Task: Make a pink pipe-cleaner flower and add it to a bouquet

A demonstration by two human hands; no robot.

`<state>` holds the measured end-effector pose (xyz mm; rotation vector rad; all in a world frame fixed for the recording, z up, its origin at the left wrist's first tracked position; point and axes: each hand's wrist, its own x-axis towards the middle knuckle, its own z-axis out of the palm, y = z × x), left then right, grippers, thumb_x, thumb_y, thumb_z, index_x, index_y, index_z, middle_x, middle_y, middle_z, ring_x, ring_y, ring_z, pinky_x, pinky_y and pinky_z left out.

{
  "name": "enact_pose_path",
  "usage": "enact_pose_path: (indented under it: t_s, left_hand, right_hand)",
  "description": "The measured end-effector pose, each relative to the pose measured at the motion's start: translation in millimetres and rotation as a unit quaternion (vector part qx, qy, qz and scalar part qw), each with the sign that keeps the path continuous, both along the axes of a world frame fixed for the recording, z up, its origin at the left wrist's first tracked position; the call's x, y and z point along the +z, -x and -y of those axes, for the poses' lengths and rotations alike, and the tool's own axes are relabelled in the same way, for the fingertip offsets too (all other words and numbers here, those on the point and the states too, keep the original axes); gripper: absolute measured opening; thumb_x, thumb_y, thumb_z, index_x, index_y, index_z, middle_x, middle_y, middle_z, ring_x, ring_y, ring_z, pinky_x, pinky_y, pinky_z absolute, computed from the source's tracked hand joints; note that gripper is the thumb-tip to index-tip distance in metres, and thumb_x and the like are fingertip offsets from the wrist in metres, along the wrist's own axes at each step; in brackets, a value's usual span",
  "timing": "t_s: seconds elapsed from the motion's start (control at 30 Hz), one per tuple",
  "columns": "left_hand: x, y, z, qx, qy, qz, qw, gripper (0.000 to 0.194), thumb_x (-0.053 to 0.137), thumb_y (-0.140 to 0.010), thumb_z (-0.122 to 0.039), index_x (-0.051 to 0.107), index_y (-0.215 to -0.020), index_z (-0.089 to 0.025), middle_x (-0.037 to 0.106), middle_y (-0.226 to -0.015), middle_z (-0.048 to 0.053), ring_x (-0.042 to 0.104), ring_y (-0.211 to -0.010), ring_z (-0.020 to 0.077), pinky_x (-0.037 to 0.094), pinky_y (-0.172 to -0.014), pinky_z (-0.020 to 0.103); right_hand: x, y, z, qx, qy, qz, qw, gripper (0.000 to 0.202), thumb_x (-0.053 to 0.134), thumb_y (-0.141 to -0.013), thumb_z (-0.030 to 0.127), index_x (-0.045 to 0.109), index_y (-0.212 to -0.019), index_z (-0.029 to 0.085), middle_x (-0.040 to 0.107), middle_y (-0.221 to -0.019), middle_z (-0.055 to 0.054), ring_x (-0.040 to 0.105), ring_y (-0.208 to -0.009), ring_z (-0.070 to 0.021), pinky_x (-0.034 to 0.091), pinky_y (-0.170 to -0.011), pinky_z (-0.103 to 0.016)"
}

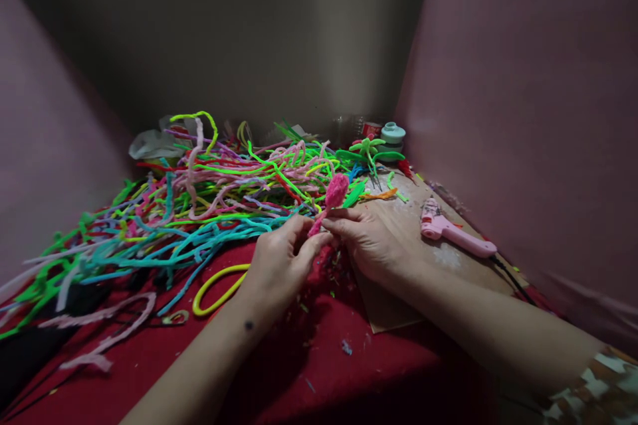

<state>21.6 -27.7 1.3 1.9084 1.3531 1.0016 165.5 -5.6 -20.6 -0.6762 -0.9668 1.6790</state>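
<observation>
A bright pink pipe cleaner piece (337, 191), with a rounded, bud-like top and a thin twisted lower part, stands tilted between my hands above the front of the table. My left hand (286, 249) pinches its lower end between thumb and fingers. Just higher on the stem, my right hand (366, 239) pinches it below the bud. The fingers cover most of the stem. Behind my hands spreads a big heap of loose pipe cleaners (234, 192) in many colours.
A pink hot glue gun (458, 236) lies on a brown board (403, 209) at the right, its cord trailing forward. Farther back are a green pipe cleaner plant (369, 149) and a pale blue jar (393, 134). A yellow loop (199, 299) rests on the red cloth (309, 372).
</observation>
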Motion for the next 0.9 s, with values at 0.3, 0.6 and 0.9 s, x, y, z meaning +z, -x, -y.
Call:
enact_pose_path:
  t_s: [0.3,0.6,0.9]
  left_hand:
    - [-17.9,-1,1,0.062,-0.258,-0.304,0.915,0.024,0.044,-0.088,-0.032,0.06,-0.099,-0.018,0.062,-0.08,0.009,0.059,-0.072,0.0192,0.037,-0.06,0.023]
    - [-22.7,4,-3,0.045,-0.266,-0.322,0.907,0.021,0.036,-0.09,-0.019,0.057,-0.087,-0.017,0.059,-0.077,0.009,0.056,-0.07,0.0189,0.033,-0.06,0.025]
    - [-16.8,3,-1,0.052,-0.252,-0.209,0.943,0.016,0.04,-0.086,-0.018,0.056,-0.084,-0.017,0.058,-0.071,0.004,0.054,-0.064,0.0148,0.035,-0.059,0.024]
  right_hand:
    - [-7.4,4,-1,-0.073,-0.014,0.015,0.997,0.013,0.07,-0.064,0.027,0.064,-0.066,0.015,0.056,-0.061,0.001,0.042,-0.056,-0.0097,0.033,-0.058,-0.026]
    - [-2.7,4,4,-0.056,-0.046,0.047,0.996,0.019,0.068,-0.069,0.032,0.063,-0.06,0.016,0.053,-0.055,0.003,0.04,-0.053,-0.0086,0.03,-0.055,-0.025]
    - [14.1,0,5,-0.009,-0.045,0.066,0.997,0.006,0.07,-0.067,0.022,0.069,-0.068,0.016,0.061,-0.059,0.002,0.048,-0.057,-0.0096,0.038,-0.065,-0.028]
